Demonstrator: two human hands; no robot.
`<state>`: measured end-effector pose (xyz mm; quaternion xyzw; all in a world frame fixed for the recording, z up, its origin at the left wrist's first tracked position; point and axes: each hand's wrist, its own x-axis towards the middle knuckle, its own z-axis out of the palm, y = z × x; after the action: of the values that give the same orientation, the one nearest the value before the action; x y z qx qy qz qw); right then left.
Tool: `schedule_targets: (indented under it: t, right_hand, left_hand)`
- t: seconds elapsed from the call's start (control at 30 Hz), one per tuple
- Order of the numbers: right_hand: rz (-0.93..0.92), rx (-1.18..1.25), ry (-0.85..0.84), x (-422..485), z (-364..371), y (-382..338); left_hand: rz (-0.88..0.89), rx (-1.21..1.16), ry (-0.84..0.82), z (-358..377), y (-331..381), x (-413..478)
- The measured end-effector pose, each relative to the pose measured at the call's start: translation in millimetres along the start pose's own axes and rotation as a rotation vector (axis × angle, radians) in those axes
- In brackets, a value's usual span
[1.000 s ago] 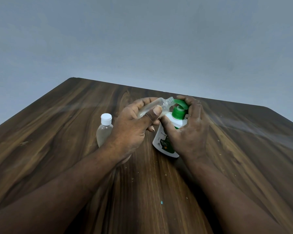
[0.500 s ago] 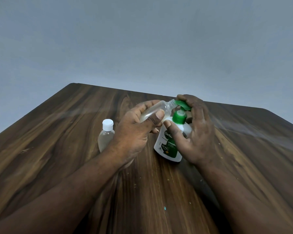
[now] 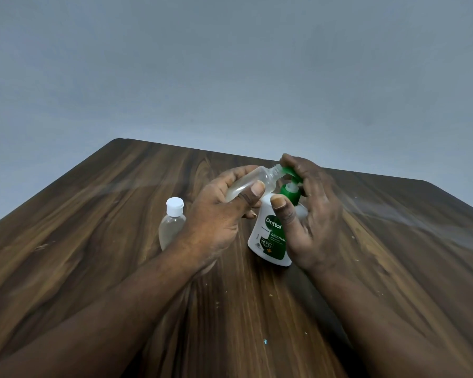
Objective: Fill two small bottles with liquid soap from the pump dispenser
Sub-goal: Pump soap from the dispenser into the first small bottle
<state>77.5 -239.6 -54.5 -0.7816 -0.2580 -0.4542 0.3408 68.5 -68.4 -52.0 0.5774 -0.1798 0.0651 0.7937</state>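
My left hand (image 3: 219,214) grips a small clear bottle (image 3: 260,180), uncapped and tilted, its open neck held against the spout of the pump. The white dispenser (image 3: 268,233) with a green label and green pump head (image 3: 291,174) stands on the table. My right hand (image 3: 309,211) wraps round the dispenser, thumb on its shoulder and fingers over the pump head, which stands raised on its white stem. A second small clear bottle (image 3: 172,222) with a white cap stands upright left of my left wrist.
The dark wooden table (image 3: 93,241) stretches wide on both sides, with small crumbs and a tiny blue speck (image 3: 265,341) near the front. Its far edge lies just behind the hands. A plain grey wall fills the background.
The pump head has risen from its pressed-down position, showing the white stem. Both hands keep their holds, and the open bottle stays at the spout.
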Motion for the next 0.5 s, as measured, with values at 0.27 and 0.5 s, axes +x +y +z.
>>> schedule_targets:
  t: [0.27,0.5]
  right_hand:
    - [0.010,0.044,0.075,-3.4,8.8,3.8]
    - [-0.010,0.054,0.076,-4.9,12.0,7.1]
  left_hand:
    - [0.007,0.022,0.013,-1.1,-2.6,1.5]
    - [0.005,0.060,0.023,-4.2,-4.9,1.0]
